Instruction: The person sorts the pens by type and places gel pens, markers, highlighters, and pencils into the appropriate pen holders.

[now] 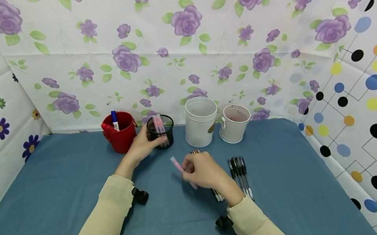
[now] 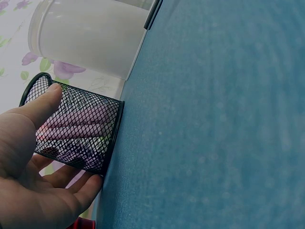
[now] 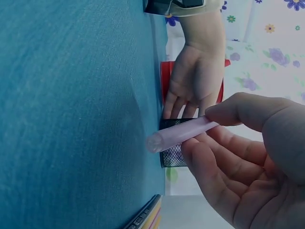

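On the blue cloth (image 1: 59, 198), the left hand (image 1: 142, 145) cups the mesh cup (image 1: 161, 131), pink pens inside; the right hand (image 1: 204, 171) pinches another pink pen (image 1: 178, 165); black pens (image 1: 240, 176) remain.

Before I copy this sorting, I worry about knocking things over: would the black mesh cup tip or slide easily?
Probably light: the black mesh cup is open wire. The left hand steadies it, hinting it slides. Tall pink pens inside may make it tippy.
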Demonstrator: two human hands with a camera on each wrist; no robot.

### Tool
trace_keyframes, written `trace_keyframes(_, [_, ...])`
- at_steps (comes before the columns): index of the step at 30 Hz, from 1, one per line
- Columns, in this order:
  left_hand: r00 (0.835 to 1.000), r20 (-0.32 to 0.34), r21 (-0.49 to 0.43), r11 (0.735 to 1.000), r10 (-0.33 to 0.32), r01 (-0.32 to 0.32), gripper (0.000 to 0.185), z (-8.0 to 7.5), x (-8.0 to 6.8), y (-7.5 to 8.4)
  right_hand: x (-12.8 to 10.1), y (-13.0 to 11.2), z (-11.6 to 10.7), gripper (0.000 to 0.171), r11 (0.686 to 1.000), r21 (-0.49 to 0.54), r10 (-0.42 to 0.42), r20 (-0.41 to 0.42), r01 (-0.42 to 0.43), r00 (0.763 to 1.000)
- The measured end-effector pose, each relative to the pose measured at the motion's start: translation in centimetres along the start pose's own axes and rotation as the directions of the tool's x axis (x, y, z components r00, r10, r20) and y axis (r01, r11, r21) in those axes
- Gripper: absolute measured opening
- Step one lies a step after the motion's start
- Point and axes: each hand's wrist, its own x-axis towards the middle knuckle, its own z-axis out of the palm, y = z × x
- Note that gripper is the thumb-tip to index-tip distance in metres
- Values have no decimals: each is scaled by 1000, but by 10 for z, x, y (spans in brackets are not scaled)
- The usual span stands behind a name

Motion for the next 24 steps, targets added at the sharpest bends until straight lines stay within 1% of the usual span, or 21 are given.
trace_keyframes(6, [1000,-3,8,1000,3,-3,100,0,1,0,1,1,0,7,1000,16,-8,-39,8,999])
trace_keyframes(12, [1000,-7,14,1000,4,-4,98,0,0,1,2,1,0,7,999,45,-12,-104,17,995])
trace_keyframes(20, [1000,-8,20,1000,-2,2,99,0,1,0,3,0,0,7,996,74,-40,-217,57,975])
trace_keyframes(24, [1000,-9,15,1000,2,-2,100,0,2,-1,3,0,-1,7,993,87,-58,-255,83,965])
